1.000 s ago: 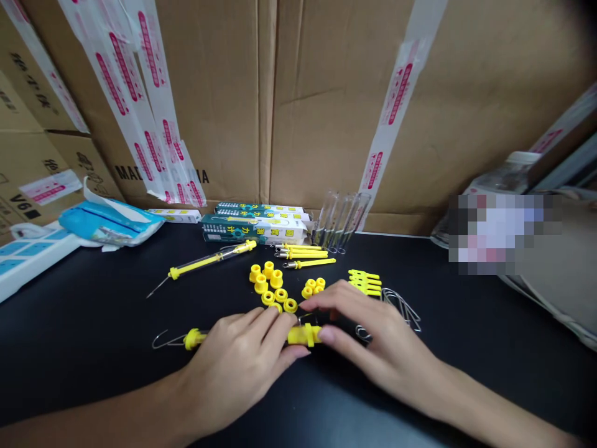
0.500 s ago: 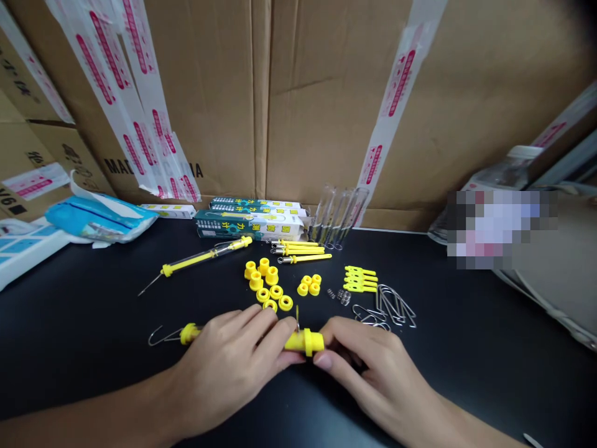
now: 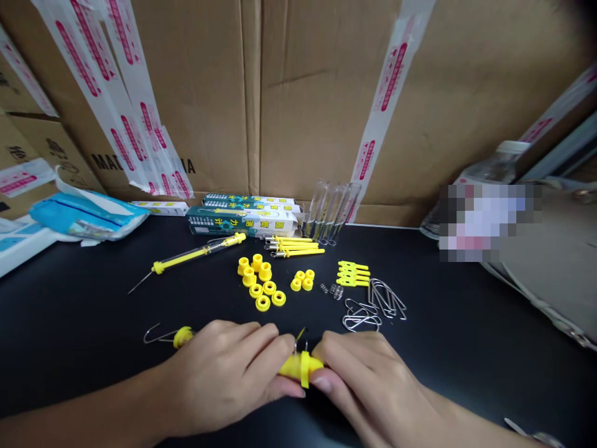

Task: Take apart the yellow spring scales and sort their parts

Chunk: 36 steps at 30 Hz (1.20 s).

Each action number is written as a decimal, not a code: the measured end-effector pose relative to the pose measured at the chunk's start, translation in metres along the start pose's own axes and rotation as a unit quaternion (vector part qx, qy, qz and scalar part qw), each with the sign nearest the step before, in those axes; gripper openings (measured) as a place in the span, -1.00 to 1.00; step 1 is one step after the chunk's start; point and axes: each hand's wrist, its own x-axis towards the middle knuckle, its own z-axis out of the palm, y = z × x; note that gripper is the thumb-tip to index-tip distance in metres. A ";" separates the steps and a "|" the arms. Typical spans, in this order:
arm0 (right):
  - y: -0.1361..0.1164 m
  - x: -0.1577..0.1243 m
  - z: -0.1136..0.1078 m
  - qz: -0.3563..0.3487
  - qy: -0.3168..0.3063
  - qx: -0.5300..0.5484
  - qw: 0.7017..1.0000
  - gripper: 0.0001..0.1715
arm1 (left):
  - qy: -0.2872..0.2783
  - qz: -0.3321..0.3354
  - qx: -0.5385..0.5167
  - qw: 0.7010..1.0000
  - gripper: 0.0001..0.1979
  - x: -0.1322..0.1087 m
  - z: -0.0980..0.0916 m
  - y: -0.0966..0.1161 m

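Note:
My left hand (image 3: pixel 228 370) is wrapped over the tube of a spring scale (image 3: pixel 290 367) with yellow ends, lying roughly crosswise before me. From its left end, past a yellow collar (image 3: pixel 183 336), a bent wire hook (image 3: pixel 156 336) sticks out. My right hand (image 3: pixel 368 379) pinches the yellow flanged cap (image 3: pixel 305 369) at the other end between thumb and fingers. Thin pieces stand up near the cap, between the hands; what they are is too blurred to tell. Most of the tube is hidden under my left fingers. Beyond lies a whole spring scale (image 3: pixel 200 252).
Behind my hands lie yellow caps and rings (image 3: pixel 255 290), small springs (image 3: pixel 336 291), wire hooks (image 3: pixel 387 298), flat yellow pieces (image 3: pixel 353 274) and yellow rods (image 3: pixel 296 247). Clear tubes (image 3: pixel 329 211) stand by printed boxes (image 3: pixel 242 221). A bottle (image 3: pixel 506 165) is at the right.
The cap end has dipped and tilted in my grip, and a second thin upright piece now shows beside it. The whole view has shifted slightly.

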 end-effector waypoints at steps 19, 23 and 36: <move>0.002 0.001 -0.007 -0.119 0.046 -0.111 0.986 -0.70 | 0.044 0.028 0.091 0.994 -0.77 -0.002 -0.009 -0.002; 0.001 0.001 -0.007 -0.127 0.047 -0.107 0.985 -0.75 | 0.028 0.027 0.131 0.991 -0.77 -0.006 -0.007 0.003; 0.047 0.006 -0.031 0.086 0.068 -0.067 0.992 -0.80 | 0.021 -0.009 0.150 0.988 -0.78 0.004 -0.007 0.006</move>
